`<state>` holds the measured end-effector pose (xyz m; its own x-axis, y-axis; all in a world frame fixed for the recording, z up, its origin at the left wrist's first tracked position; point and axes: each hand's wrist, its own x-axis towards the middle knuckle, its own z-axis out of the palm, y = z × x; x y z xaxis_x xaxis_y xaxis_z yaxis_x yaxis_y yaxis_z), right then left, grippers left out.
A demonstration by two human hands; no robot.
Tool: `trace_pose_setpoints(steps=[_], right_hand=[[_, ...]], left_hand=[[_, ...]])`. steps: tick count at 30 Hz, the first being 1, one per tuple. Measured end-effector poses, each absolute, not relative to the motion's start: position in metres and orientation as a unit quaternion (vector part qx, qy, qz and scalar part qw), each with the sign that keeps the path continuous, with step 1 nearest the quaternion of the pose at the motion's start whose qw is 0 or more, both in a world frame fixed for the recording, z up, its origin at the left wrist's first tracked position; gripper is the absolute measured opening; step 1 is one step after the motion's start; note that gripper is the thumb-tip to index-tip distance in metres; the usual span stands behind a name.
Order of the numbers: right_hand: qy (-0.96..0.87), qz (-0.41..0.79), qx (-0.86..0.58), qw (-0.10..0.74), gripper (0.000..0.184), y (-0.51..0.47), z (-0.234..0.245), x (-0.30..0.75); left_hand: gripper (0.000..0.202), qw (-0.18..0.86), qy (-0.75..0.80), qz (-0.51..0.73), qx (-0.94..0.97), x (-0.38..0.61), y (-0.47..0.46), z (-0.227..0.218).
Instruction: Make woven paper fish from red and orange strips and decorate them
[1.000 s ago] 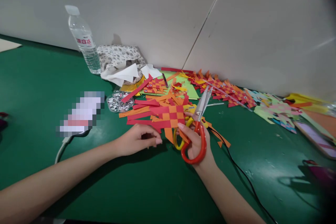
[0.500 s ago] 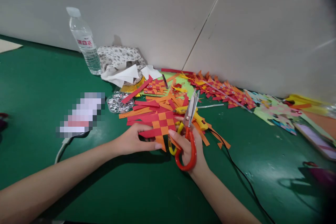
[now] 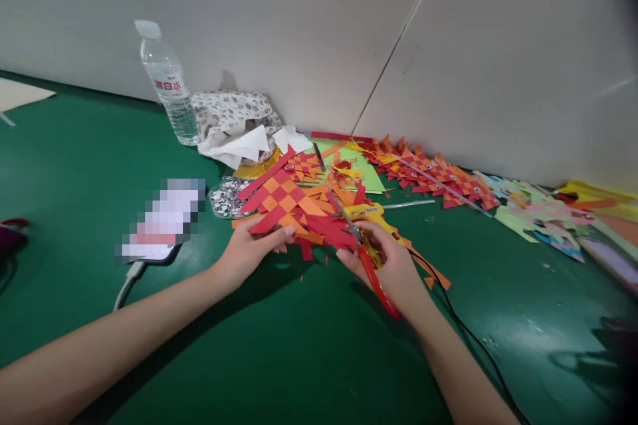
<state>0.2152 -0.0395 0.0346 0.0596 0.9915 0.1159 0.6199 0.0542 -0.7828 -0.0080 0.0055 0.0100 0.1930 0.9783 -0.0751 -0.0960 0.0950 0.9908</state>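
Observation:
My left hand [image 3: 252,247] pinches the lower left edge of a red-and-orange woven paper piece [image 3: 283,198], a checkered weave with loose strip ends. My right hand [image 3: 391,262] is closed around a pair of scissors [image 3: 375,280] with red and yellow handles. Their blades point up and to the left, just right of the woven paper, and look nearly closed. Under and behind the weave lie loose red paper strips [image 3: 331,229] and orange ones. A yellow glue gun [image 3: 367,212] rests right behind the scissors, partly covered by them.
A water bottle [image 3: 172,89] and a patterned tissue pouch [image 3: 236,113] stand by the wall. A bag of googly eyes [image 3: 226,198] lies in front of them. Finished woven paper fish [image 3: 433,172] line the wall. A phone [image 3: 167,216] with a cable is at left; a black cord [image 3: 468,332] runs right.
The woven paper has moved up and left with my left hand and turned. My right hand has moved right, tipping the scissors to the left; scraps now show on the table below.

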Motion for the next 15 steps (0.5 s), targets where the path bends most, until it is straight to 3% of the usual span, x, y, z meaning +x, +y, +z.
trace_pose_setpoints(steps=[7, 15], right_hand=[[-0.698, 0.252, -0.629, 0.232, 0.039, -0.0407, 0.0431, 0.2161], [-0.683, 0.325, -0.608, 0.242, 0.048, -0.0440, 0.0427, 0.2133]], left_hand=[[0.026, 0.558, 0.459, 0.501, 0.476, -0.0094, 0.0070, 0.0115], [0.024, 0.574, 0.446, 0.486, 0.485, -0.0084, 0.0048, 0.0115]])
